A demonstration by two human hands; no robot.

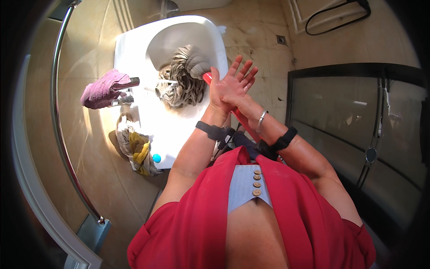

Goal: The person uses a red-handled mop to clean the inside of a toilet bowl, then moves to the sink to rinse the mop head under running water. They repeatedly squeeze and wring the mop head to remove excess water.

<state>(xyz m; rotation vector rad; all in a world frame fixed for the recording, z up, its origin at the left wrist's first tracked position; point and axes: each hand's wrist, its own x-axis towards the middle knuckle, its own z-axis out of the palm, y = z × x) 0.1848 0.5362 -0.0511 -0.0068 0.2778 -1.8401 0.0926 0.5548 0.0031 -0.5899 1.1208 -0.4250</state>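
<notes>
My left hand (231, 82) is palm up with its fingers spread, and the skin looks wet. My right hand (243, 102) clasps it at the heel of the palm, thumb on top and the other fingers hidden underneath. Below both hands runs the red handle (247, 122) of a string mop. The grey mop head (188, 74) lies bunched in the basin of a white washbasin (168, 134), tilted over its right side. A metal tap (125, 100) stands at the basin's left, with a pink cloth (104, 89) draped over it.
Grey and yellow cloths (137, 148) hang at the washbasin's left edge near a small blue ball-shaped thing (157, 158). A metal rail (58, 111) runs along the left. Dark-framed glass panels (332, 104) stand at right. A floor drain (281, 40) lies beyond the basin.
</notes>
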